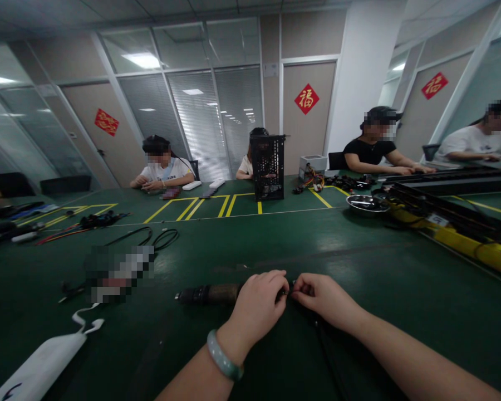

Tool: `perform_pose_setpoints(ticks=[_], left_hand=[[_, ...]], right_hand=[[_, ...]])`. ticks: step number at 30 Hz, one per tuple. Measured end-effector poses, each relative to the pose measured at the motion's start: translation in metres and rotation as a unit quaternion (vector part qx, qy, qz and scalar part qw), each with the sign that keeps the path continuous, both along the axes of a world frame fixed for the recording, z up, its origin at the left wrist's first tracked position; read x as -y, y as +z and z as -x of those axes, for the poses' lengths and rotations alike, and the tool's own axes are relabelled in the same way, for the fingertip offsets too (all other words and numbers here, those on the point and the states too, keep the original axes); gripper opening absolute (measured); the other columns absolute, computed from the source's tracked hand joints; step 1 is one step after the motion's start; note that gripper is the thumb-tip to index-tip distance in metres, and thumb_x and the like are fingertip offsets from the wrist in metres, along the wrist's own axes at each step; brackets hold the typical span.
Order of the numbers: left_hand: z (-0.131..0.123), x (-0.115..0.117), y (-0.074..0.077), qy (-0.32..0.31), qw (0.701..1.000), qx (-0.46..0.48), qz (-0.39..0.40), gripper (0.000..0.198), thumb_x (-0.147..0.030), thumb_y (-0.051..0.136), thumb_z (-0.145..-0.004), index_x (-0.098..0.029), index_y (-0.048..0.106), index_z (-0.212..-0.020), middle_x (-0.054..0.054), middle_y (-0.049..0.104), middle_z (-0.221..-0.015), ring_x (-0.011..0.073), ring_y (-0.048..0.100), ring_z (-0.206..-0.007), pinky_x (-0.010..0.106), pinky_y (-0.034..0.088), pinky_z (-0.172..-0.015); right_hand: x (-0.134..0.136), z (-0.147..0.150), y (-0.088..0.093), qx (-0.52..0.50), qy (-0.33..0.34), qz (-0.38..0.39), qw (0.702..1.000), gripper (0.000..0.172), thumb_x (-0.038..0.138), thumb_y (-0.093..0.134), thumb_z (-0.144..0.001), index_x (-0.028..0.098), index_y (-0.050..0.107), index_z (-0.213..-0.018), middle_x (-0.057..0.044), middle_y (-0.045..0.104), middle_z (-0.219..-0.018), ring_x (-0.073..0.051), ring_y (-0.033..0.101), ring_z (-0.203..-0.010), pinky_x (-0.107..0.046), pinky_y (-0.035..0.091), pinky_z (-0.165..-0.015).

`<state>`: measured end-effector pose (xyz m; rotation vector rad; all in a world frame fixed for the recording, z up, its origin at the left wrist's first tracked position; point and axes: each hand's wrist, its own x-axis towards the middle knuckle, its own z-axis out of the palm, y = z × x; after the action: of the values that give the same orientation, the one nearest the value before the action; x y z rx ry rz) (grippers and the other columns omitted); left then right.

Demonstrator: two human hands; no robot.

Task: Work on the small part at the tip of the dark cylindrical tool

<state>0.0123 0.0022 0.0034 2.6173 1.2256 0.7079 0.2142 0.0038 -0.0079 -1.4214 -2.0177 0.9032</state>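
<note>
A dark cylindrical electric screwdriver lies on the green table, its tip pointing left. Curled over its rear end is my left hand, closed, with a green bangle at the wrist; the palm hides the rest of the tool. Just to the right, my right hand is closed in a pinch, its fingertips almost meeting the left ones. What sits in that pinch is small and dark, and I cannot make it out. Below the right hand a black cable runs down toward the table's near edge.
On the left lie a white pouch and a looped black cord. A black perforated case stands upright at the back. To the right are a metal bowl and a long black-and-yellow frame. Several people sit across the table.
</note>
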Motion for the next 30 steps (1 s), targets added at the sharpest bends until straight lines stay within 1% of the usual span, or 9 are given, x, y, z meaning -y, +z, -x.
perform_pose_setpoints(ticks=[4,10,13,15,18,21,26,30], left_hand=[[0.0004,0.0,-0.0003,-0.001,1.0,0.0,-0.003,0.014,-0.015,0.059,-0.085,-0.024,0.057,-0.095,0.001,0.057,-0.125,0.0208,0.052,-0.115,0.039,0.042,-0.095],[-0.0006,0.0004,-0.0014,0.016,1.0,-0.007,-0.011,0.01,-0.021,0.062,-0.086,-0.023,0.057,-0.095,0.002,0.06,-0.121,0.0222,0.055,-0.111,0.041,0.044,-0.094],[-0.0017,0.0006,0.0007,0.01,0.999,-0.011,-0.031,0.01,-0.019,0.063,-0.085,-0.023,0.057,-0.092,0.002,0.06,-0.12,0.0216,0.054,-0.112,0.044,0.037,-0.102],[-0.0024,0.0009,0.0027,0.005,0.999,-0.009,-0.041,0.011,-0.018,0.062,-0.085,-0.023,0.057,-0.093,0.001,0.06,-0.119,0.0205,0.053,-0.114,0.044,0.033,-0.106],[-0.0027,0.0012,0.0048,0.007,0.999,-0.005,-0.038,0.014,-0.017,0.062,-0.086,-0.024,0.057,-0.097,0.0,0.061,-0.118,0.0197,0.054,-0.112,0.043,0.036,-0.104],[-0.0023,0.0012,0.0051,0.007,0.999,-0.008,-0.033,0.013,-0.018,0.062,-0.086,-0.024,0.057,-0.096,0.0,0.061,-0.116,0.02,0.055,-0.11,0.042,0.037,-0.102],[-0.0014,0.0009,0.0042,-0.003,0.999,-0.017,-0.03,0.012,-0.016,0.06,-0.085,-0.024,0.058,-0.094,0.001,0.061,-0.117,0.0209,0.055,-0.11,0.043,0.037,-0.102],[-0.0015,0.0008,0.0044,-0.007,0.999,-0.02,-0.028,0.014,-0.012,0.056,-0.085,-0.024,0.059,-0.093,0.0,0.061,-0.119,0.0198,0.054,-0.113,0.042,0.036,-0.104]], right_hand=[[0.0012,0.0002,0.0007,0.005,0.0,0.0,1.0,0.009,0.029,0.061,-0.084,0.021,0.066,-0.085,0.002,0.067,-0.074,-0.013,0.061,-0.065,-0.021,0.04,-0.056],[0.0003,0.0005,0.0006,0.008,-0.002,-0.003,1.0,0.009,0.029,0.061,-0.084,0.021,0.065,-0.083,0.002,0.067,-0.072,-0.013,0.061,-0.064,-0.021,0.04,-0.055],[-0.0004,0.0012,0.0011,0.008,-0.005,-0.007,1.0,0.008,0.028,0.061,-0.084,0.021,0.065,-0.083,0.002,0.067,-0.073,-0.014,0.061,-0.065,-0.021,0.04,-0.056],[-0.0002,0.0014,0.0017,0.008,-0.004,-0.007,1.0,0.008,0.027,0.061,-0.084,0.02,0.065,-0.083,0.002,0.067,-0.073,-0.014,0.061,-0.065,-0.021,0.04,-0.057],[0.0008,0.0013,0.0019,0.009,-0.003,-0.008,1.0,0.008,0.027,0.061,-0.083,0.02,0.064,-0.083,0.002,0.067,-0.072,-0.013,0.06,-0.065,-0.021,0.04,-0.056],[0.0014,0.001,0.0017,0.01,-0.002,-0.007,1.0,0.008,0.027,0.061,-0.083,0.02,0.064,-0.083,0.002,0.066,-0.072,-0.013,0.06,-0.065,-0.021,0.039,-0.056],[0.0019,0.0013,0.0035,0.009,-0.001,-0.004,1.0,0.009,0.028,0.06,-0.084,0.02,0.065,-0.084,0.002,0.067,-0.073,-0.013,0.06,-0.065,-0.021,0.04,-0.056],[0.0025,0.002,0.0051,0.01,-0.001,0.0,1.0,0.01,0.028,0.06,-0.084,0.02,0.065,-0.084,0.001,0.067,-0.073,-0.014,0.061,-0.065,-0.021,0.04,-0.056]])
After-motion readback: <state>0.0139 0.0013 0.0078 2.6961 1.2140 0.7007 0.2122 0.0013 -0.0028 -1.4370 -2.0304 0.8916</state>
